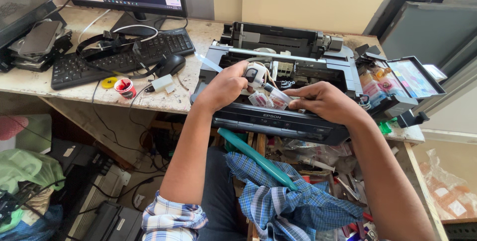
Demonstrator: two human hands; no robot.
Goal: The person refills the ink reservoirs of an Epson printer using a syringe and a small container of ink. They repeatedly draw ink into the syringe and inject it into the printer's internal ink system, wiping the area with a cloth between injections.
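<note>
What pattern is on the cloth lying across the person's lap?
A blue and white check, on the crumpled cloth; the head view shows it clearly.

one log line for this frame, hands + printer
left hand: grips white part | right hand: on clear cartridges | printer: opened, on desk

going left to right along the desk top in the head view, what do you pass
stacked dark devices → black keyboard → red cap → black mouse → left hand → right hand on the opened printer → ink tank box
</note>
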